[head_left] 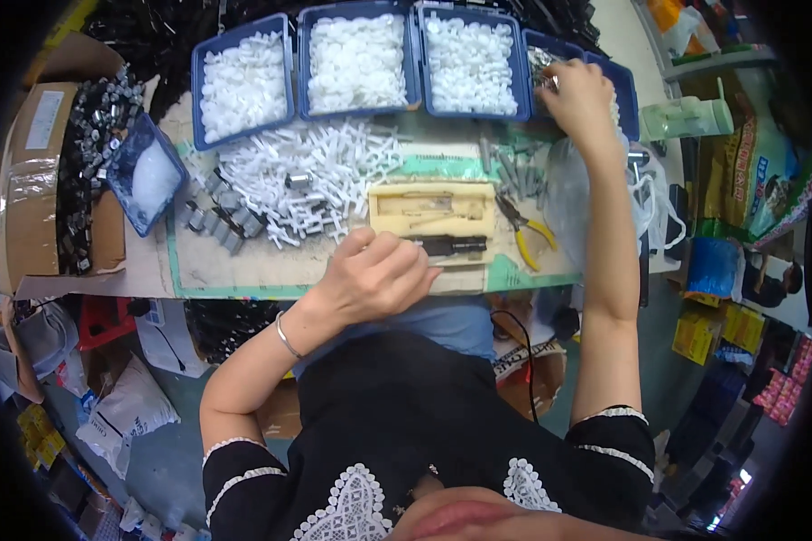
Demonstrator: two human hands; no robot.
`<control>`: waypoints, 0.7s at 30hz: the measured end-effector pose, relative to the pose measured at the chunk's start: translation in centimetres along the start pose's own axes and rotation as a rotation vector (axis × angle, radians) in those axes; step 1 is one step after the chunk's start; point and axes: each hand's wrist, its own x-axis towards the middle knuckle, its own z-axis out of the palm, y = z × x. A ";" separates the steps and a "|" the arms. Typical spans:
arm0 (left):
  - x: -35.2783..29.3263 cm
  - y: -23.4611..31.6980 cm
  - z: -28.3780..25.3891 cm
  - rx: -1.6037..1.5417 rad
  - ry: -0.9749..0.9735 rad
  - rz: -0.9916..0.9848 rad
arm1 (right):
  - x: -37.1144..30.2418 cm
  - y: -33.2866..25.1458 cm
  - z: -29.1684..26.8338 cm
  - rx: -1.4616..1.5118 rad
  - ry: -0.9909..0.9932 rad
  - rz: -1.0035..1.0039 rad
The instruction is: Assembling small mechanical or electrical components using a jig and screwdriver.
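My left hand (381, 275) is closed, its curled fingers beside a cream-coloured fixture block (433, 191). A dark, narrow part (456, 245) lies along the block's near side, reaching toward those fingers. Whatever the fingers hold is hidden. At the far right, my right hand (579, 95) dips into a blue bin (550, 41) with small shiny metal pieces (541, 61). Its fingers are bent together at the pieces, and I cannot make out what is between them. Yellow-handled pliers (530, 242) lie just right of the block.
Three blue bins of white plastic parts (356, 63) stand along the back. White cross-shaped pieces (307, 171) heap at left, near grey blocks (221, 221). A tilted blue tray (149, 185) and a cardboard box (36, 189) sit far left. A pale green cup (690, 117) stands right.
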 end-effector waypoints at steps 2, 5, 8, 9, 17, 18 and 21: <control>1.3 -1.5 -1.1 -0.040 0.035 -0.019 | 0.4 -0.2 1.0 -0.069 -0.037 -0.019; 5.0 -5.6 -2.7 0.078 0.124 -0.356 | 0.4 -0.1 1.9 -0.124 -0.046 -0.018; 6.2 -10.4 -2.4 0.207 0.104 -0.470 | 0.7 -0.5 1.8 -0.118 -0.006 -0.054; 6.5 -11.6 -1.9 0.270 0.092 -0.495 | 0.9 -0.5 1.7 -0.129 -0.029 -0.065; 7.6 -14.0 -0.1 0.256 0.012 -0.488 | 1.2 -0.4 1.8 -0.052 -0.111 -0.055; 7.6 -14.0 -0.1 0.227 0.002 -0.497 | 1.5 -0.5 1.5 -0.039 -0.145 -0.013; 7.9 -14.2 -0.1 0.161 0.074 -0.493 | 1.3 0.5 1.6 0.201 -0.106 0.036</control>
